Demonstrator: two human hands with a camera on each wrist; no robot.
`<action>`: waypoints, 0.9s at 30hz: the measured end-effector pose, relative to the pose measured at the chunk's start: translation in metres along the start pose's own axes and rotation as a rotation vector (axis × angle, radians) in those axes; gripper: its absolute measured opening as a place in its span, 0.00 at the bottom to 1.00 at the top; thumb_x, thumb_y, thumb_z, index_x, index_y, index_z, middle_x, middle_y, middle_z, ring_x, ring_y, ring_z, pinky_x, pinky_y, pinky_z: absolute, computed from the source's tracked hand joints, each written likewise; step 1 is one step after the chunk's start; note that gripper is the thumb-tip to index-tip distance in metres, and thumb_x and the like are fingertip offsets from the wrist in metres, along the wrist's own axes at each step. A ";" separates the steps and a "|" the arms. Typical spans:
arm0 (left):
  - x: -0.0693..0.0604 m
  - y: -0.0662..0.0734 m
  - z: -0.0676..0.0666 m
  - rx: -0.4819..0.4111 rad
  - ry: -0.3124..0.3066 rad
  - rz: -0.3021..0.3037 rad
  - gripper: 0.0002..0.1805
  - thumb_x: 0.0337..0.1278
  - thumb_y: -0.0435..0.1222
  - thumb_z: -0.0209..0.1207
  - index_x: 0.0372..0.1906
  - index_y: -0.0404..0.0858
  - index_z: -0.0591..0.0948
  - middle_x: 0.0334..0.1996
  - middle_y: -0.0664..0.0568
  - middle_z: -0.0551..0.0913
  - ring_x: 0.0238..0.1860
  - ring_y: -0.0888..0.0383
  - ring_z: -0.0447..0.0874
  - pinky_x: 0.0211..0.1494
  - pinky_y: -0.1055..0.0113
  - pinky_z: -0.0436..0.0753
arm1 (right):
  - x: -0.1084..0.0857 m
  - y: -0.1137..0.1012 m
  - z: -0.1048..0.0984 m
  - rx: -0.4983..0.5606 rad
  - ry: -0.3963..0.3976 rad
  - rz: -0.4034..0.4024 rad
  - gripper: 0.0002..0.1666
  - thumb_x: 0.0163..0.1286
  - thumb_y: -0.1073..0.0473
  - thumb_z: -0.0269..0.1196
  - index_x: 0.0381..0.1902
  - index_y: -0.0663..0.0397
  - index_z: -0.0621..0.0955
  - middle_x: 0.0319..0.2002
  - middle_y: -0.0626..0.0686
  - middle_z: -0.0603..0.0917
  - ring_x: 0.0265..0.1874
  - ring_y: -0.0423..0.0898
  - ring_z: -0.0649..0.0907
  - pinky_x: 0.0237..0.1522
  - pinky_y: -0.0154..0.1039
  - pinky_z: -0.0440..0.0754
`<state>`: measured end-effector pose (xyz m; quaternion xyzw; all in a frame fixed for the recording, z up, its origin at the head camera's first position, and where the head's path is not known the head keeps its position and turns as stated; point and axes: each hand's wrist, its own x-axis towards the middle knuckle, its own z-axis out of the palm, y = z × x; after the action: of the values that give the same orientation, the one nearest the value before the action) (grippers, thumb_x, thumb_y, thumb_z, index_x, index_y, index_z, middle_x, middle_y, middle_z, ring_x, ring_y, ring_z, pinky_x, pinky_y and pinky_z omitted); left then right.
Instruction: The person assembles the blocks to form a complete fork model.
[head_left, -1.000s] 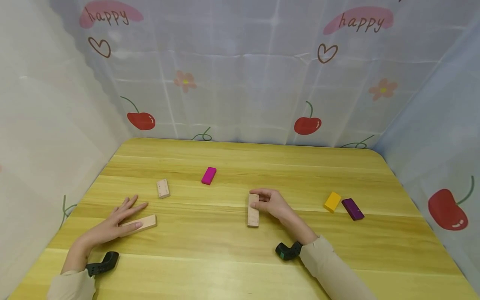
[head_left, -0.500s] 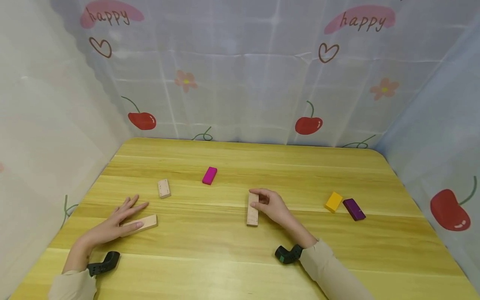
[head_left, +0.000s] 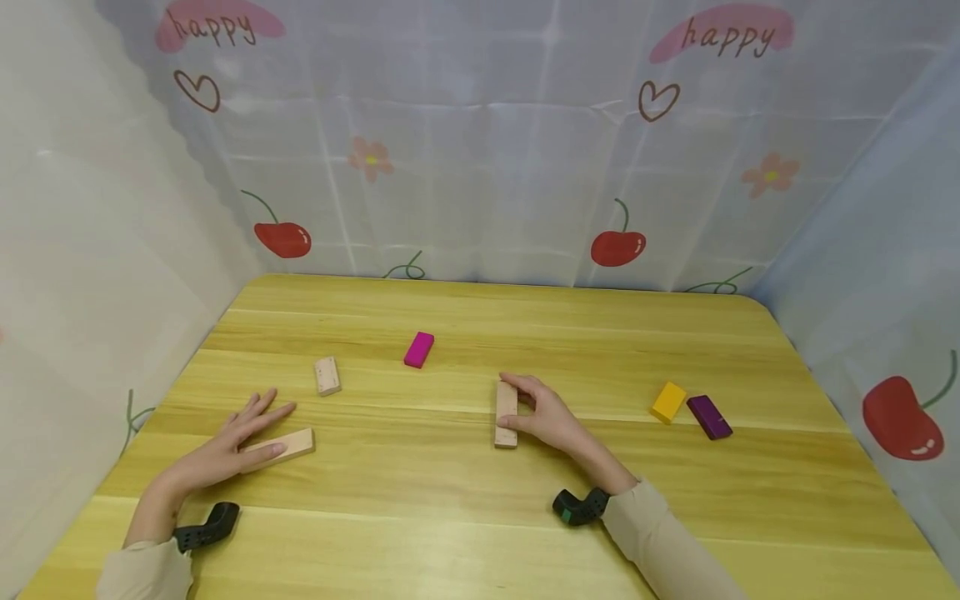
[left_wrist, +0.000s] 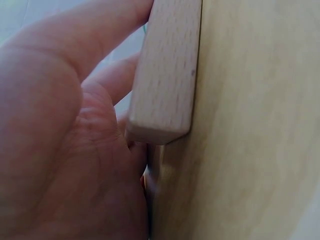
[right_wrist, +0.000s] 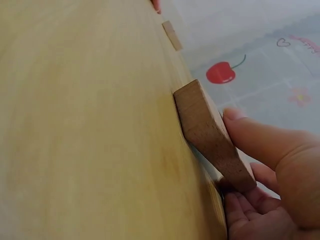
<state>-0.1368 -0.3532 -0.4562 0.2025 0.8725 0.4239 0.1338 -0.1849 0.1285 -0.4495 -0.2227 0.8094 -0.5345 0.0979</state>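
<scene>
Near the left side of the table, my left hand [head_left: 213, 454] lies with its fingers extended and spread, its thumb resting on a plain wooden block [head_left: 296, 444]. The left wrist view shows this block [left_wrist: 165, 70] along the thumb; the rest of the hand is behind it. Right of the table's middle, my right hand [head_left: 551, 417] pinches another plain wooden block [head_left: 506, 400], thumb on top and fingers at the far end. In the right wrist view this block [right_wrist: 205, 112] is tilted: one end touches the table, and the end at the fingers is raised.
A short pale block [head_left: 327, 377] lies beyond the left hand, and a magenta block [head_left: 419, 350] further back. To the right are a yellow block [head_left: 667, 403] and a purple block [head_left: 709, 417]. A printed curtain [head_left: 480, 167] stands behind the table [head_left: 420, 517].
The right thumb has slid along its block toward the near end, and the fingers have shifted slightly away at the far end. The left hand and its block stay put.
</scene>
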 end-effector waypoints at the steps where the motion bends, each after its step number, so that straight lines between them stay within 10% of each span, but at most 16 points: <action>1: 0.000 0.000 0.000 0.001 0.000 -0.001 0.32 0.66 0.35 0.53 0.72 0.41 0.57 0.72 0.38 0.34 0.68 0.41 0.19 0.60 0.35 0.24 | 0.001 0.005 0.000 -0.008 0.001 -0.008 0.40 0.59 0.70 0.66 0.66 0.72 0.62 0.61 0.68 0.65 0.61 0.62 0.66 0.60 0.48 0.66; 27: 0.000 0.003 -0.001 0.005 0.003 -0.010 0.33 0.65 0.36 0.53 0.72 0.40 0.57 0.72 0.38 0.34 0.68 0.40 0.19 0.60 0.36 0.25 | 0.002 0.022 0.005 -0.069 0.053 -0.075 0.39 0.58 0.65 0.67 0.67 0.60 0.66 0.59 0.58 0.70 0.62 0.50 0.67 0.61 0.35 0.62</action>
<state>-0.1363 -0.3520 -0.4535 0.1979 0.8748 0.4213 0.1342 -0.1905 0.1305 -0.4712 -0.2417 0.8207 -0.5155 0.0486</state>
